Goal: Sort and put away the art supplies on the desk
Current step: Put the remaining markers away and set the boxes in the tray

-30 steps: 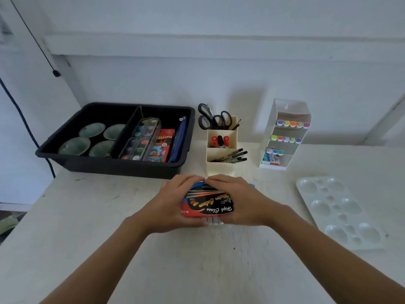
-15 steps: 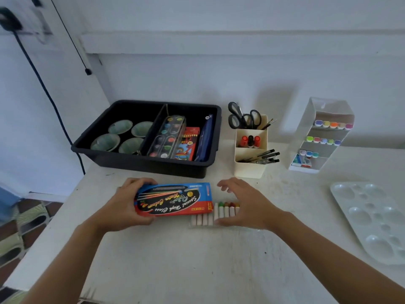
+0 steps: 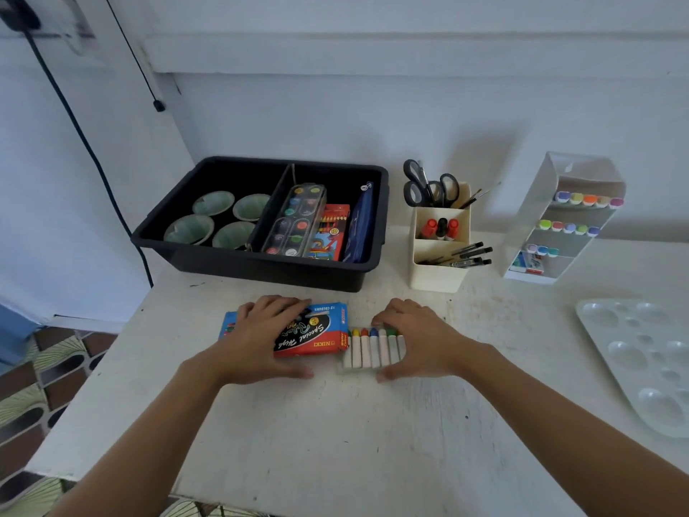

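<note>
- Looking down at a white desk [image 3: 335,442]: its front edge is nearest, well in front of the black bin [image 3: 261,268], with a broad bare stretch before the hands.
- Just in front of the bin, the left hand [image 3: 261,330] holds a red and blue water colour carton [image 3: 317,332] flat on the desk, with fingers curled over its far side and thumb on the near side.
- In front of the bin's right corner, touching the carton's right end, sits a tray of paint tubes [image 3: 373,348], coloured caps towards the bin. The right hand [image 3: 417,337] clasps it, with fingertips on the far side and thumb at the near edge.
- The step in hand appears to be sliding the tubes back into the carton. The next move likely calls for lining the tray up with the carton's end, keeping it level, then pushing the two together.
- Right of the bin and nearer the viewer, a white mixing palette [image 3: 641,360] lies well apart from the hands.
- The bin's left half holds four green cups [image 3: 212,203]. Its right half holds a pan paint set [image 3: 294,222], a coloured pencil box [image 3: 332,229] and a blue pouch [image 3: 359,225], closely packed, so spare room there looks slight.
- Right of the bin stand a cream organiser [image 3: 436,274] with scissors [image 3: 425,184], then a white marker rack [image 3: 559,218].
- The desk's left edge runs just left of the bin.
</note>
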